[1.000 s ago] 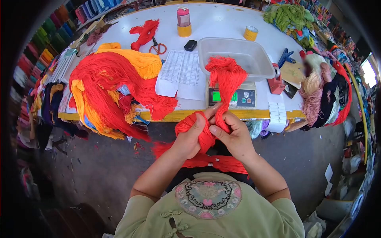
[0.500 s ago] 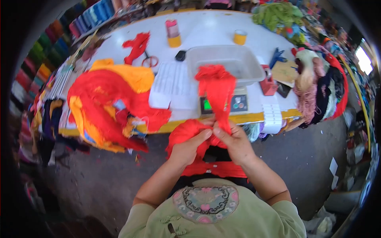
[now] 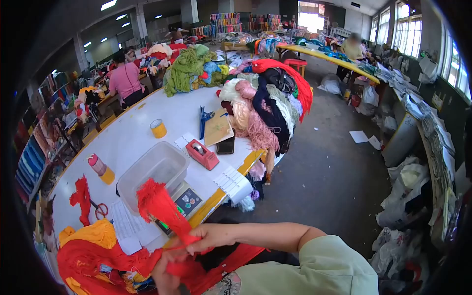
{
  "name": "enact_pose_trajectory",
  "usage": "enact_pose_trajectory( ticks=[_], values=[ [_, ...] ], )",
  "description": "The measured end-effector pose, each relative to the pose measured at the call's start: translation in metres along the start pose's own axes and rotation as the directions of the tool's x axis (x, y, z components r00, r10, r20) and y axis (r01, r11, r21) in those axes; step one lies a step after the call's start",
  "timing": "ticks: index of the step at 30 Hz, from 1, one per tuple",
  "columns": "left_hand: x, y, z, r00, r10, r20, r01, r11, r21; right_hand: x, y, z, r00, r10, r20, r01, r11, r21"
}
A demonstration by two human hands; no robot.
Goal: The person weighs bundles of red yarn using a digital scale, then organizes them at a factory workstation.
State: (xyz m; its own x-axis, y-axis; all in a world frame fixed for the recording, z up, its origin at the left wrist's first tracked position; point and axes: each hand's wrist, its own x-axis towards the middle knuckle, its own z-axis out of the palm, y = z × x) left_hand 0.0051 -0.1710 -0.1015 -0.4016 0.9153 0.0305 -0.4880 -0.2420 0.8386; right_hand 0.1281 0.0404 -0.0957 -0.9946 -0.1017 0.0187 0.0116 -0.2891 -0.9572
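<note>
Before the scale (image 3: 186, 200), our right hand (image 3: 212, 237) pinches and left hand (image 3: 164, 276) clasps the yarn (image 3: 156, 202): soft, light, best gripped mid-hank, we judge.

Reds and oranges on a white table

The yarn hank (image 3: 160, 209) pinched in the fingers (image 3: 194, 242) is bright red throughout. At its eight o'clock lies a red-and-orange yarn pile (image 3: 98, 248). The table (image 3: 132, 132) is white with a yellow edge. It carries a clear, colourless tray (image 3: 152, 169), a red tape dispenser (image 3: 202, 154) at the tray's three o'clock, a yellow tape roll (image 3: 158, 129) at its twelve and a pink bottle (image 3: 98, 166) at its nine. The far yarn heap (image 3: 184, 69) is green. The sleeve (image 3: 324, 268) is pale green.
</note>
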Motion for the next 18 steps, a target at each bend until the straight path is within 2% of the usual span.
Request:
enact_pose_trajectory(
  ticks=[1, 2, 3, 4, 5, 6, 7, 8, 9, 10, 11, 12, 15, 16, 17, 18],
  values=[
    [-0.008, 0.007, -0.018, 0.984, -0.096, 0.150, 0.135, 0.952, -0.274, -0.005, -0.005, -0.007, 0.995, -0.096, -0.039, 0.097, 0.995, 0.028],
    [-0.030, 0.017, -0.076, 0.992, -0.099, 0.075, 0.093, 0.992, 0.087, -0.018, -0.021, -0.027, 0.996, -0.073, -0.041, 0.074, 0.997, 0.018],
    [-0.033, 0.049, 0.011, 0.899, 0.056, -0.435, -0.129, 0.982, -0.140, -0.031, -0.035, -0.032, 0.948, -0.183, -0.261, 0.205, 0.977, 0.059],
    [-0.053, 0.066, -0.031, 0.839, 0.106, -0.534, -0.237, 0.954, -0.183, -0.052, -0.058, -0.044, 0.910, -0.217, -0.352, 0.308, 0.924, 0.226],
    [-0.072, 0.056, -0.118, 0.850, 0.480, -0.219, -0.503, 0.862, -0.064, -0.076, -0.072, -0.057, 0.800, -0.243, -0.549, 0.402, 0.896, 0.190],
    [-0.092, 0.087, -0.150, 0.891, 0.297, -0.344, -0.451, 0.673, -0.587, -0.099, -0.081, -0.077, 0.677, -0.425, -0.601, 0.597, 0.795, 0.109],
    [-0.100, 0.113, -0.151, 0.841, 0.280, -0.463, -0.523, 0.638, -0.565, -0.124, -0.104, -0.080, 0.442, -0.574, -0.690, 0.717, 0.688, -0.114],
    [-0.097, 0.125, -0.147, 0.774, 0.312, -0.551, -0.576, 0.709, -0.407, -0.152, -0.128, -0.080, 0.196, -0.605, -0.772, 0.785, 0.569, -0.247],
    [-0.097, 0.134, -0.148, 0.729, 0.342, -0.593, -0.596, 0.744, -0.303, -0.179, -0.149, -0.085, -0.073, -0.667, -0.742, 0.763, 0.442, -0.472],
    [-0.095, 0.138, -0.143, 0.697, 0.369, -0.615, -0.606, 0.762, -0.230, -0.206, -0.164, -0.088, -0.340, -0.671, -0.659, 0.661, 0.328, -0.675],
    [-0.092, 0.138, -0.137, 0.676, 0.388, -0.626, -0.607, 0.775, -0.175, -0.240, -0.166, -0.093, -0.422, -0.747, -0.513, 0.526, 0.258, -0.810],
    [-0.088, 0.135, -0.127, 0.662, 0.408, -0.629, -0.611, 0.779, -0.138, -0.240, -0.176, -0.077, -0.580, -0.718, -0.385, 0.389, 0.172, -0.905],
    [-0.080, 0.114, -0.093, 0.655, 0.444, -0.611, -0.613, 0.785, -0.087, -0.236, -0.161, -0.057, -0.390, -0.792, -0.470, -0.047, 0.527, -0.849],
    [-0.077, 0.105, -0.079, 0.663, 0.454, -0.595, -0.611, 0.787, -0.081, -0.233, -0.149, -0.058, -0.241, -0.736, -0.633, -0.298, 0.677, -0.673],
    [-0.073, 0.095, -0.064, 0.676, 0.460, -0.575, -0.609, 0.789, -0.086, -0.229, -0.131, -0.070, -0.040, -0.625, -0.779, -0.473, 0.699, -0.536],
    [-0.071, 0.083, -0.047, 0.697, 0.461, -0.549, -0.602, 0.792, -0.099, -0.220, -0.115, -0.079, 0.124, -0.441, -0.889, -0.645, 0.645, -0.410]
  ],
)
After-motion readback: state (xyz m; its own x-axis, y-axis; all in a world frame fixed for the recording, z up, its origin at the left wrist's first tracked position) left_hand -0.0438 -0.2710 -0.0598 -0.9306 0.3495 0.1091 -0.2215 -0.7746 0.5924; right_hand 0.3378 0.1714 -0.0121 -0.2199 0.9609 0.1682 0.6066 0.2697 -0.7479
